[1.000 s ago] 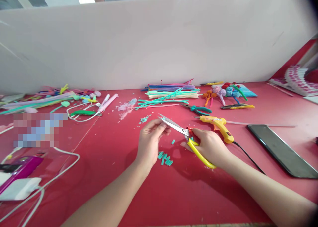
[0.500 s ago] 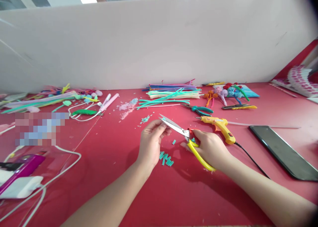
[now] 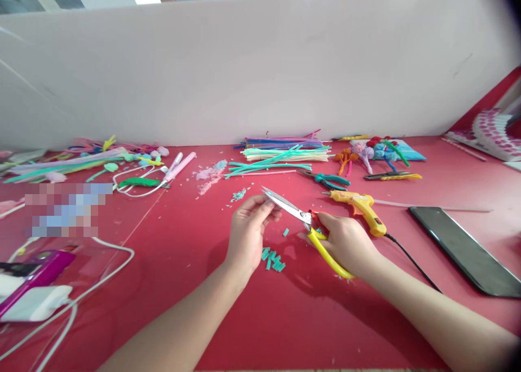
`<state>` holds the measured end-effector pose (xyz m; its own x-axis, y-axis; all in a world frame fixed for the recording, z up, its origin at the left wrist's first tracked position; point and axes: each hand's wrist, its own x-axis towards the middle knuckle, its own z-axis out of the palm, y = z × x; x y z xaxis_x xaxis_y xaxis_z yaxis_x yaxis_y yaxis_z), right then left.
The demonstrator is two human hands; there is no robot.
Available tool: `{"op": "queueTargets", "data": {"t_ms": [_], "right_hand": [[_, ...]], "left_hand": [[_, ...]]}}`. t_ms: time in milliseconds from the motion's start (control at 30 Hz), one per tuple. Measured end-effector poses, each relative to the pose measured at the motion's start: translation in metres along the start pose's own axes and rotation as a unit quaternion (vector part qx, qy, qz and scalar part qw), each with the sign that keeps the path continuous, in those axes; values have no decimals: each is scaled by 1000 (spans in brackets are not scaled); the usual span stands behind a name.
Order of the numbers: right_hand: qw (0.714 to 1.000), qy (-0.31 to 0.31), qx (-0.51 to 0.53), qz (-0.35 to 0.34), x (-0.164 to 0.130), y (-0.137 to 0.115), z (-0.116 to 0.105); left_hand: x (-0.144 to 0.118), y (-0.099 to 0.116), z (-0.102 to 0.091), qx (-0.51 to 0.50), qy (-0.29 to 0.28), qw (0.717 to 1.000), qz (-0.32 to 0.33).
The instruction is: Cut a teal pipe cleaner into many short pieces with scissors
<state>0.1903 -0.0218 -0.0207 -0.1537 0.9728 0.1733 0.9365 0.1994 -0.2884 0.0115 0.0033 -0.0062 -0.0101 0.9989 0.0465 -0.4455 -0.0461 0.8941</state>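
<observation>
My right hand (image 3: 345, 242) grips yellow-handled scissors (image 3: 303, 223) whose closed steel blades point up-left toward my left hand (image 3: 248, 231). The fingers of my left hand are pinched together right at the blade tips; whatever they pinch is too small to make out. Under and between my hands lies a small heap of short teal cut pieces (image 3: 273, 259) on the red table (image 3: 195, 242), with one stray teal piece (image 3: 285, 232) near the blades.
Behind lie a bundle of coloured pipe cleaners (image 3: 285, 151), teal-handled pliers (image 3: 328, 179), a yellow glue gun (image 3: 360, 205) with its cord, a dark phone (image 3: 464, 250), small pipe-cleaner flowers (image 3: 372, 149). At left are white cables (image 3: 101, 263), a purple device (image 3: 38, 274), more pipe cleaners. A white wall stands behind.
Both hands and the scissors have stayed almost in place; only the view has shifted slightly.
</observation>
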Motion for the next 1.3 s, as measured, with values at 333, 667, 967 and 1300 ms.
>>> {"op": "queueTargets", "data": {"t_ms": [333,667,967,1300], "right_hand": [[1000,-4,-17,11,2,2,-1],[976,-27,208,60,6,0,-5],[906,-87,403,98,2,-11,-12],[925,-85,358,94,1,-12,-12]], "left_hand": [[2,-2,-3,9,-5,1000,4],[-3,-9,2,168,-173,965,-101],[-9,-5,7,239,-254,932,-98],[-16,-7,9,339,-221,913,-44]]}}
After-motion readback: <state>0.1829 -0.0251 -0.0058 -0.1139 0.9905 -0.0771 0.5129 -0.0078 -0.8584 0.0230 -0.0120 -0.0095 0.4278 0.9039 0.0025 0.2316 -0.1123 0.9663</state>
